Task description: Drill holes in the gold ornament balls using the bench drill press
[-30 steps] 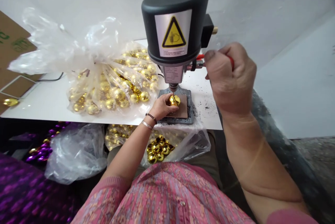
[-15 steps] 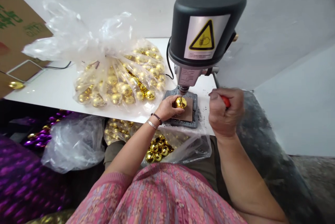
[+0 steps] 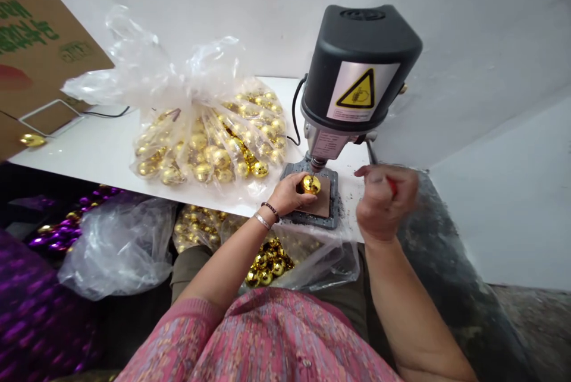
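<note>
A gold ball (image 3: 311, 185) is gripped between the thumb and fingers of my left hand (image 3: 289, 193), on a brown board (image 3: 322, 204) over the drill press's grey base (image 3: 333, 218). Right above the ball is the bit of the black drill press (image 3: 361, 43); whether it touches the ball I cannot tell. My right hand (image 3: 384, 203), somewhat blurred, is wrapped round a red handle (image 3: 392, 187) at the machine's right side. Dark shavings lie around the base.
A knotted clear bag of gold balls (image 3: 209, 138) stands on the white table (image 3: 89, 174). At the left are a cardboard box (image 3: 40, 43) and a loose gold ball (image 3: 33, 140). An open bag with gold balls (image 3: 270, 263) hangs at my lap.
The view has shifted, so the machine and table appear lower. My left hand still holds the gold ball, and my right hand is still on the red handle.
</note>
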